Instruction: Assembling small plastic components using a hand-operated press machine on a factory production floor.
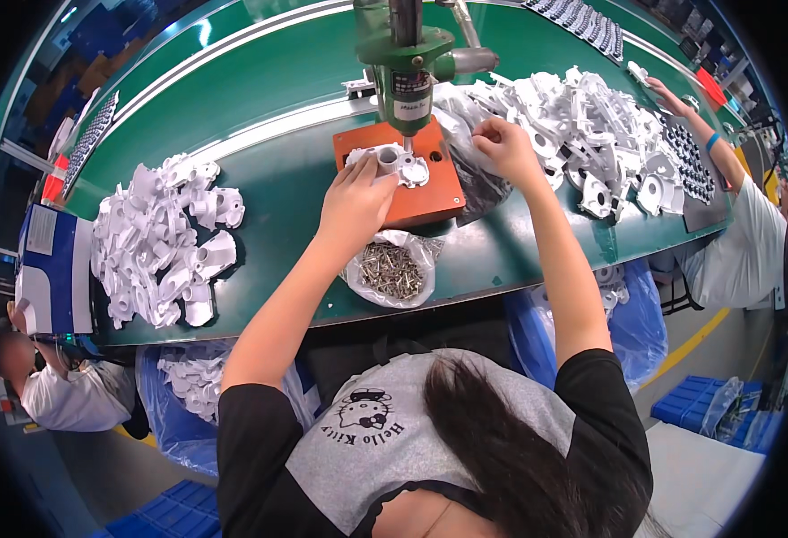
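My left hand has its fingers closed on a white plastic part, which lies on an orange fixture block under a green drill-press-like machine. The tip of the machine's spindle is just above or touching the part; I cannot tell which. To the right of the block my right hand is raised with curled fingers, thumb and forefinger close together. Whatever they hold, if anything, is too small to make out. A clear bag of small metal screws sits in front of the block.
White plastic parts are heaped at the left and right of the green bench. A blue and white box stands at the far left. Blue-lined bins are below the bench edge. A co-worker's arm reaches in at the right.
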Demonstrator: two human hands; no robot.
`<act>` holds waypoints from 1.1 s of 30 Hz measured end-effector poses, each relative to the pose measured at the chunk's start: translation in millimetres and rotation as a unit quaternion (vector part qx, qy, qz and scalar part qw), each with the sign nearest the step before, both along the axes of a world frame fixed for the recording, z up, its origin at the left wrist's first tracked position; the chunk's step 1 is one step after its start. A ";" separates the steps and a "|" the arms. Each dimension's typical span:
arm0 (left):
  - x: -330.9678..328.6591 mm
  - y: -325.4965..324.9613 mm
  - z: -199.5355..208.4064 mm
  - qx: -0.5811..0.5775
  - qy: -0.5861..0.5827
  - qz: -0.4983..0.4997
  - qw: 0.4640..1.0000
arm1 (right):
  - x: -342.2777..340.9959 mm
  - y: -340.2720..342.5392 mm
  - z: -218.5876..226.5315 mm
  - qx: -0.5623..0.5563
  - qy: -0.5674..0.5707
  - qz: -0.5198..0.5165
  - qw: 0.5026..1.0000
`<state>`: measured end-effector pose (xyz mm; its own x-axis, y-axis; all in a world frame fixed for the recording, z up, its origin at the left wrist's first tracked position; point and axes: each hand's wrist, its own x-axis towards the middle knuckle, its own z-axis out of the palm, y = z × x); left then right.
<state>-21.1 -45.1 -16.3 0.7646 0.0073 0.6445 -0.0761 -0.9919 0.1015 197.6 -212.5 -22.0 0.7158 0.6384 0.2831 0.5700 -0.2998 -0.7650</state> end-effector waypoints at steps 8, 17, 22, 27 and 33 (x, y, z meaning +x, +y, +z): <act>-9.2 -6.7 -0.4 -0.023 0.078 0.040 0.996 | 9.7 -5.1 -12.2 0.034 0.073 -0.054 0.995; -10.0 -10.3 -5.4 -0.054 0.070 0.056 0.995 | -33.3 22.7 24.0 0.128 0.225 0.081 0.963; -6.8 -16.8 -7.9 -0.083 0.051 0.065 0.993 | -52.6 47.7 16.0 0.100 0.108 0.178 0.973; -7.4 -12.8 -14.2 -0.088 0.019 0.058 0.994 | -64.9 56.0 13.5 -0.007 -0.013 0.114 0.993; -6.7 -12.6 -12.9 -0.089 0.005 0.058 0.994 | -67.1 60.1 -5.2 0.012 -0.198 0.052 0.979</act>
<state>-27.8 -57.8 -29.1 0.7579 0.2080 0.6183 0.0386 -0.9605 0.2757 130.5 -152.4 -27.3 0.4786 0.6915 0.5411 0.8496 -0.2091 -0.4843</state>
